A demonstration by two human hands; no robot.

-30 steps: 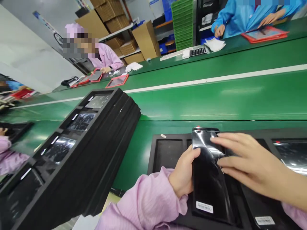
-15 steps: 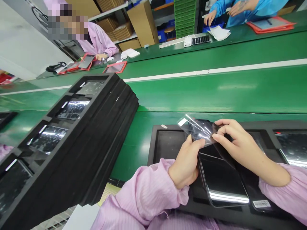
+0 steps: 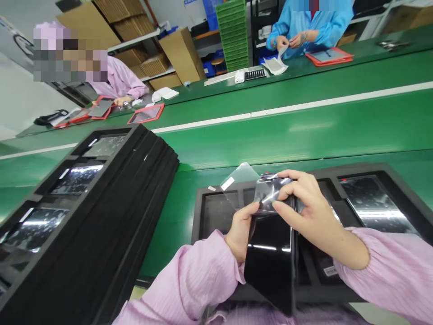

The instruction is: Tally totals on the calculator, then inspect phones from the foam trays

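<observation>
My left hand [image 3: 239, 230] is closed on the left edge of a glossy black flat screen device [image 3: 270, 262], thumb near its top. The device is tilted above a black foam tray [image 3: 211, 196]. Clear protective film [image 3: 269, 192] covers the device's upper end and sticks out to the left, with a white label [image 3: 228, 183] on the loose part. My right hand [image 3: 304, 207] pinches this film at the upper right of the device. The hidden fingertips of my left hand lie behind the device.
At left rises a tall stack of black foam trays [image 3: 142, 189], its top one holding film-covered screens. Another filmed screen [image 3: 375, 203] sits in the tray's right pocket. Across the green bench [image 3: 230, 135], two people handle items near red-framed panels [image 3: 329, 56].
The device has swung to a more upright angle and shifted left in view. The labelled film now sticks out further left of it. The whole view has turned slightly right.
</observation>
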